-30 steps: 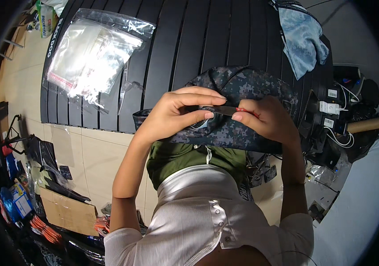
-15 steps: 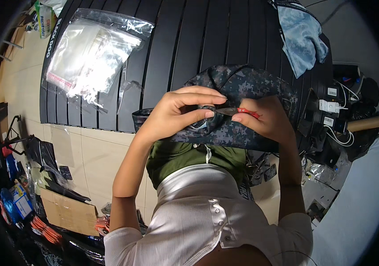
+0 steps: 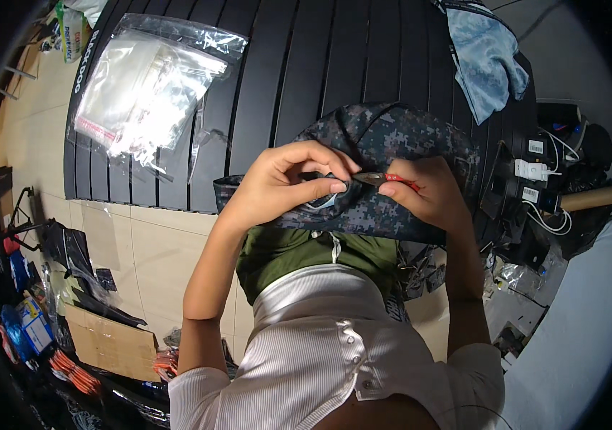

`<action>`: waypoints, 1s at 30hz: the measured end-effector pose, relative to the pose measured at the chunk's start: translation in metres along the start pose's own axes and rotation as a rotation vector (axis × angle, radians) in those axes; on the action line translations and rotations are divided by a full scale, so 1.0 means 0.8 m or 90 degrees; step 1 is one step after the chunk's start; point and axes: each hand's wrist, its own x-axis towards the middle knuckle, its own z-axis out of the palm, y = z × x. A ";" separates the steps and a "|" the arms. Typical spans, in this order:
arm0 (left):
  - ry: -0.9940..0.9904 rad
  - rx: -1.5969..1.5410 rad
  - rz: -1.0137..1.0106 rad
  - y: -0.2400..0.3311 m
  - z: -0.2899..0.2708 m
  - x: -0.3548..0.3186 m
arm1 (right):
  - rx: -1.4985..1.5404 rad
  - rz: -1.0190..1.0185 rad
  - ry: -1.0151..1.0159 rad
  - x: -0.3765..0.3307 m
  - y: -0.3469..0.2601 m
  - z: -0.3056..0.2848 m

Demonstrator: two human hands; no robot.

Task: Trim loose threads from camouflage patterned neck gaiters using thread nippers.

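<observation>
Pinched between thumb and fingertips of the left hand is a fold of the camouflage fabric, a dark blue-grey patterned piece bunched at the near edge of the black slatted table. Right hand closes narrowly round small red-handled snips, whose metal tip points left and meets the fabric just beside the left thumb (whether the blades are open cannot be told). Both hands sit close together, fingertips nearly touching, with the fabric spilling over the table's near edge toward the person's lap.

Bare slats lie between the fabric and the table's far edge. Toward the far left corner of the table lies a stack of clear plastic bags, rectangular and glossy, one with a thin red strip along its edge; its loose flaps reach toward the near left edge. At the far right corner a pale blue cloth hangs partly over the edge. Beyond the right edge sit white plugs and cables, each plug with a small white label.

Both forearms rise from the lower edge, elbows spread wide, wrists bent inward. On the tiled floor left of the table rests a flat brown cardboard piece near blue and orange items.
</observation>
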 end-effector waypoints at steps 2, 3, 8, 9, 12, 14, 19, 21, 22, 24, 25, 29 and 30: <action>-0.008 -0.001 0.005 0.002 -0.002 0.000 | 0.014 0.020 -0.010 0.000 -0.001 0.002; -0.026 0.053 0.019 0.006 -0.003 0.000 | 0.037 0.019 -0.012 0.000 -0.001 0.003; -0.040 0.146 0.050 0.009 -0.002 -0.001 | 0.087 0.042 -0.032 -0.002 0.003 0.008; -0.040 0.133 0.038 0.009 -0.002 -0.001 | 0.088 0.044 -0.023 -0.003 0.003 0.010; -0.031 0.115 0.021 0.010 -0.001 -0.003 | 0.076 0.043 0.016 -0.006 -0.003 0.014; -0.024 0.109 0.016 0.010 0.000 -0.004 | 0.063 0.040 0.048 -0.007 -0.005 0.017; -0.036 0.134 0.069 0.005 -0.002 -0.006 | 0.040 0.027 0.057 -0.008 -0.006 0.017; -0.042 0.136 0.065 0.005 -0.003 -0.006 | 0.039 0.015 0.066 -0.010 -0.004 0.019; -0.048 0.139 0.061 0.006 -0.003 -0.006 | 0.040 0.003 0.074 -0.010 -0.003 0.019; -0.044 0.121 0.024 0.014 -0.001 -0.007 | 0.038 0.012 0.067 -0.012 -0.003 0.018; -0.040 0.104 -0.015 0.016 0.000 -0.007 | 0.037 0.021 0.060 -0.012 -0.003 0.017; -0.052 0.150 0.071 0.004 -0.003 -0.009 | 0.054 0.053 0.050 -0.011 -0.005 0.010; -0.053 0.149 0.050 0.006 -0.002 -0.009 | 0.066 0.058 0.052 -0.012 -0.002 0.006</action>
